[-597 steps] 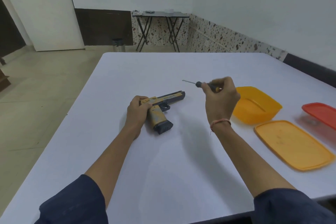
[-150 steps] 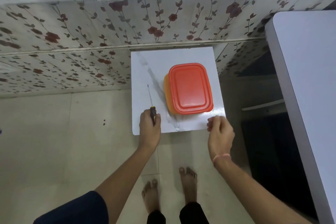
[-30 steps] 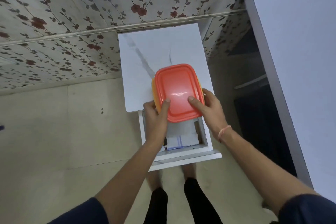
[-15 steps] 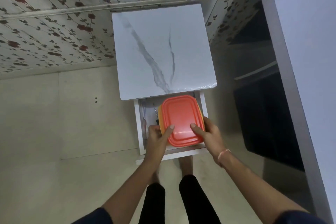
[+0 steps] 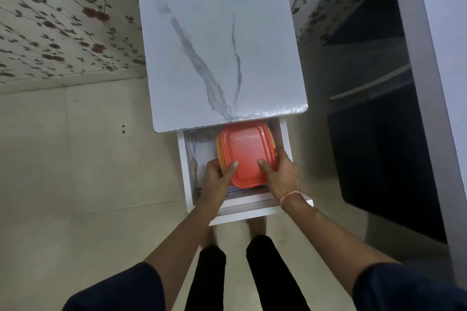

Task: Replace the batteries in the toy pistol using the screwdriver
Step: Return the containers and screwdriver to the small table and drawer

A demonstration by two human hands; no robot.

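Observation:
An orange container with a red lid (image 5: 246, 151) sits low inside the open drawer (image 5: 182, 171) of a small white cabinet. My left hand (image 5: 214, 182) grips its near left corner, thumb on the lid. At the near right corner my right hand (image 5: 281, 174) grips it the same way. The thin metal shaft of the screwdriver (image 5: 210, 145) shows in the drawer just left of the container; its handle is hidden behind my left hand. The toy pistol is not in view.
The cabinet's marble-patterned top (image 5: 219, 53) overhangs the back of the drawer. The drawer front (image 5: 252, 212) juts toward my legs. A big white table (image 5: 442, 33) stands at the right, with a dark gap beside it. A flowered wall runs behind and tiled floor lies to the left.
Both hands have lowered the container from above the cabinet top down into the open drawer and pushed it a little further in. The camera has tilted further down.

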